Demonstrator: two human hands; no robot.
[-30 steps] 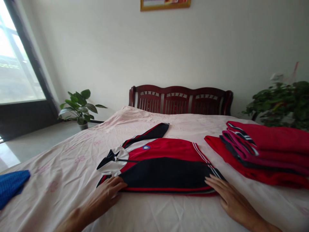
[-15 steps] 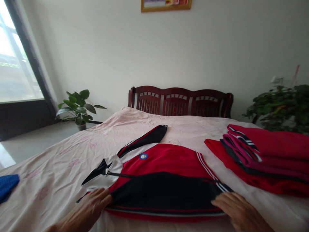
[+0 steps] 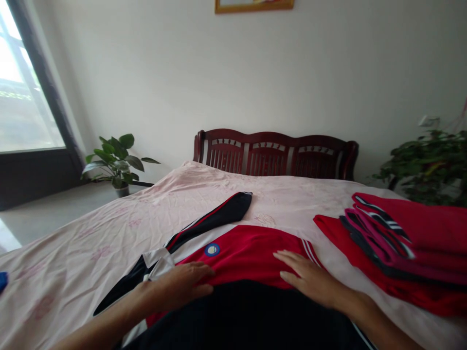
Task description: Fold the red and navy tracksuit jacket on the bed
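A red, white and navy zip-neck jacket (image 3: 251, 245) with a round blue badge lies on the bed, its collar toward the left. One navy sleeve (image 3: 219, 214) with red and white piping stretches away toward the headboard. My left hand (image 3: 189, 282) is over the red chest near the collar, fingers extended and holding nothing. Nearer the hem, my right hand (image 3: 306, 277) is over the red cloth with its fingers apart. Dark navy cloth (image 3: 248, 316) fills the bottom middle below both hands; where its near edge lies is out of view.
A stack of folded red, pink and dark clothes (image 3: 416, 253) sits on the right of the bed. Blue cloth (image 3: 3, 281) shows at the left edge. Beyond the pink-white bedsheet (image 3: 120, 243) stand a dark wooden headboard (image 3: 270, 153) and potted plants (image 3: 118, 160).
Both hands have left the ends of the folded navy sleeve and moved inward and farther up over the red body. The view has shifted slightly, with the jacket's collar lower in it.
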